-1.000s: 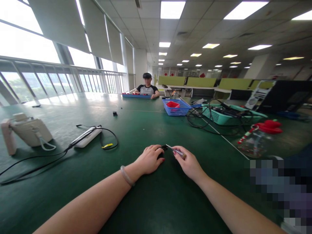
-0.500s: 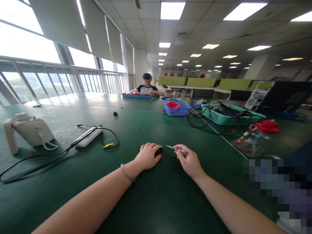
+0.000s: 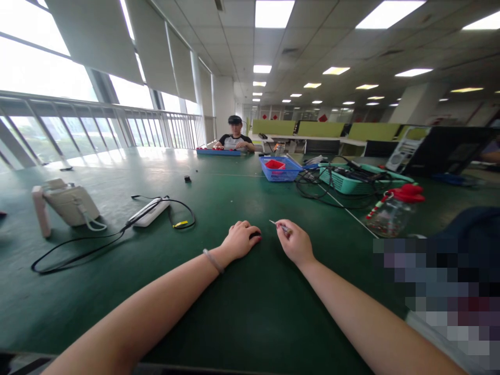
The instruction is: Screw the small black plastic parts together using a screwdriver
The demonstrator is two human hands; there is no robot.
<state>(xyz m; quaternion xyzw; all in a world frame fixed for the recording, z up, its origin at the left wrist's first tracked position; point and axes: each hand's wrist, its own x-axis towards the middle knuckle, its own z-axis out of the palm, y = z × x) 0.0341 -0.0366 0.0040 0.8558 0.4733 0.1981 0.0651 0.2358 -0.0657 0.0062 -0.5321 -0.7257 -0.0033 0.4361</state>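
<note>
My left hand (image 3: 239, 240) rests low over the green table (image 3: 242, 323), closed around a small black object (image 3: 254, 234). Most of that object is covered by the fingers, so I cannot make out its kind. A grey bangle (image 3: 213, 260) circles the left wrist. To the right, my right hand (image 3: 296, 245) grips a small screwdriver (image 3: 286, 229) by its handle. Its thin metal tip points left toward the black object, with a short gap between them.
On the left lie a white power bank (image 3: 151, 212) with a black cable and a beige case-like object (image 3: 76, 204). A blue basket (image 3: 281, 174), a green basket (image 3: 339, 182) with cables, and a red-lidded jar (image 3: 392, 213) stand right. A person (image 3: 235, 138) sits across the table.
My view has shifted back, and the table's near edge now shows. The right hand has turned, hiding more of the screwdriver's handle. Less of the black object shows in the left hand.
</note>
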